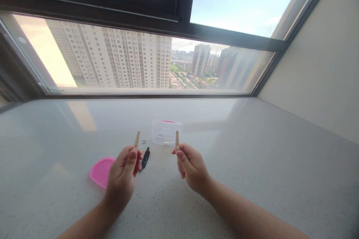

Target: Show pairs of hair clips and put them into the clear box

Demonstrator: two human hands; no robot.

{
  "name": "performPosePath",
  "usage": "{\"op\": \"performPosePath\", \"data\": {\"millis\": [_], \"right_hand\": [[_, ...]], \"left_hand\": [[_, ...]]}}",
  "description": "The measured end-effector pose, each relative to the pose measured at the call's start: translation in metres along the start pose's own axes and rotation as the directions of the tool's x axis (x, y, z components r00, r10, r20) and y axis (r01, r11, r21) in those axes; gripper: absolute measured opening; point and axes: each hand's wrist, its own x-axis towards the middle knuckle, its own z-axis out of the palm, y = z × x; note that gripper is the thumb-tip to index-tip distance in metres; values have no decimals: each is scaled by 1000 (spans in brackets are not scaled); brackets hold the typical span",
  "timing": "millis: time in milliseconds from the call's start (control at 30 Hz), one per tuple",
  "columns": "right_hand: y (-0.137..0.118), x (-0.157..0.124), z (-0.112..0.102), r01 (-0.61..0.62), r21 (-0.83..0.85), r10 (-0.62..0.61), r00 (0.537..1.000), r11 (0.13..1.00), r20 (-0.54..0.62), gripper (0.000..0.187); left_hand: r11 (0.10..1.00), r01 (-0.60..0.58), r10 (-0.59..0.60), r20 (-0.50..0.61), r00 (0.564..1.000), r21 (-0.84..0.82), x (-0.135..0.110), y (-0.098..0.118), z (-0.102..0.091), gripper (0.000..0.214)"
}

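My left hand (pixel 125 170) pinches a slim beige-gold hair clip (pixel 137 140), which points up and leans slightly right. My right hand (pixel 193 166) is closed on a similar clip (pixel 177 140), held nearly upright. Both clips are above the counter, apart from each other, their lower ends hidden by the fingers. Just right of my left hand lie black clips (pixel 145 158). A small dark ring (pixel 144 142), like a hair tie, rests behind them. Beyond my right hand stands a clear plastic box (pixel 165 130) with a few small items inside. My left hand partly covers a pink lid (pixel 100 171).
The pale speckled counter (pixel 179 209) runs to a dark-framed window (pixel 157 96) at the back. A plain wall (pixel 319 71) rises on the right. Tall buildings show through the glass.
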Motion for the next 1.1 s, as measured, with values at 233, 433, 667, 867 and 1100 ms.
{"op": "performPosePath", "data": {"millis": [233,433,667,867,1100], "right_hand": [[1,-4,-1,23,-29,-21,997,999,76,40],[-2,-10,-1,150,-143,-117,968,978,221,36],[-2,-10,-2,159,-138,-123,963,978,239,30],[-1,-7,1,59,-52,-49,981,997,186,30],[1,-4,1,49,7,-49,996,999,77,26]], "left_hand": [[1000,-22,22,35,999,-22,0,-1,-2,35],[996,-83,86,93,992,-36,-3,-2,-3,37],[994,-112,111,133,985,-1,-5,3,-2,37],[994,-92,81,149,985,67,-3,4,-3,32],[997,-66,63,81,995,29,-2,2,-3,26]]}}
